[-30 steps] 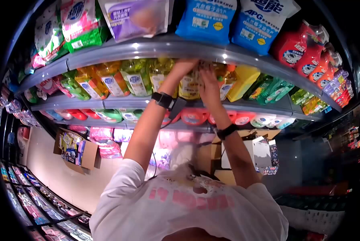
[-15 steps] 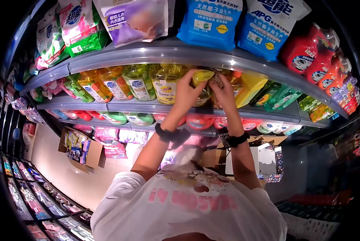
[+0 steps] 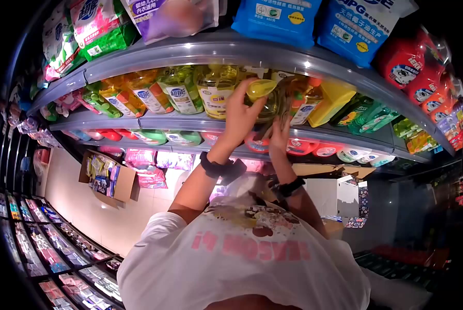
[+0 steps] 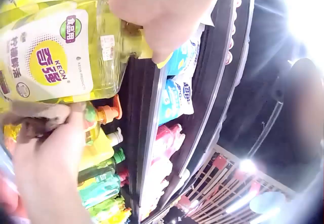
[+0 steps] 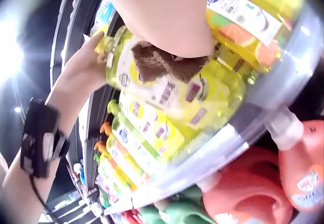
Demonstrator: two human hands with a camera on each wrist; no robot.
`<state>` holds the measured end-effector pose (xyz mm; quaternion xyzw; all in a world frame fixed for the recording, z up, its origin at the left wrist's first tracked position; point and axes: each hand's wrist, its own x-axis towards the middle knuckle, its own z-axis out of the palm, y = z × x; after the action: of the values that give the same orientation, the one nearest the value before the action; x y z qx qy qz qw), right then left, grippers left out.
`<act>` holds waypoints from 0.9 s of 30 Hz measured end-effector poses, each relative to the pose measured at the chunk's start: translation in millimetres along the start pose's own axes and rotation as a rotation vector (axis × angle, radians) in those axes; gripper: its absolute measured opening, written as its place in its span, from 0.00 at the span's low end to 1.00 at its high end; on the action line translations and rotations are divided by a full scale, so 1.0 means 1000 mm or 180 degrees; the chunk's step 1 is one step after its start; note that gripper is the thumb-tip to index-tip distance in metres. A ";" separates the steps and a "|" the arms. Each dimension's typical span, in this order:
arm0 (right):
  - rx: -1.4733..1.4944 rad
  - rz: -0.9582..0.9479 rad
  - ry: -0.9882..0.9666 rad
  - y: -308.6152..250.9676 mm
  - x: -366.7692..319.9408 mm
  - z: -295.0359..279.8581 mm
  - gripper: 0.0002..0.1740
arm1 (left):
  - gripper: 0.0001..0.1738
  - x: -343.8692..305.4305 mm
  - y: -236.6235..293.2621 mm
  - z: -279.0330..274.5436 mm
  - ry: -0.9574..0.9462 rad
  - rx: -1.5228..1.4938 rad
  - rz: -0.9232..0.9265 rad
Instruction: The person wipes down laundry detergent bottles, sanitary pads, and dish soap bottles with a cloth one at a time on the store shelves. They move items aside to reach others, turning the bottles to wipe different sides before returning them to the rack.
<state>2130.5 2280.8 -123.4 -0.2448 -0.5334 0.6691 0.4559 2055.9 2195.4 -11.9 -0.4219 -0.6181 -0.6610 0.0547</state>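
Observation:
A clear bottle of yellow-green liquid (image 4: 106, 52) with a yellow cap (image 3: 261, 89) is tilted at the middle shelf's front. My left hand (image 3: 240, 116) grips it by the cap and neck, as the left wrist view also shows (image 4: 162, 16). Lower on the bottle, my right hand (image 3: 279, 137) holds a brown cloth (image 5: 152, 64) against its side; in the right wrist view the cloth lies over part of the label. The right fingertips are partly hidden by the cloth and hand. A similar bottle (image 3: 212, 98) stands just left of it.
The upper shelf edge (image 3: 190, 49) runs close above the hands, with blue bags (image 3: 275, 20) on it. Orange-label bottles (image 3: 304, 103) and a yellow pack (image 3: 330, 106) stand to the right. Red bottles (image 3: 300, 146) line the shelf below. Open cartons (image 3: 107, 178) are on the floor.
From deep in the shelf, both hands have come back towards the front with the bottle. In the last half second my right hand moved down its side, while my left stayed at the cap.

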 end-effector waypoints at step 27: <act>-0.1556 -0.1777 -0.0751 -0.053 0.029 0.003 0.27 | 0.17 0.081 -0.045 0.004 -0.1065 -0.0049 -0.0483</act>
<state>2133.0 2304.9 -67.7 -0.1130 -0.7720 0.3960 0.4842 1979.3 2245.8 3.2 -0.4785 -0.6436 -0.5885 -0.1022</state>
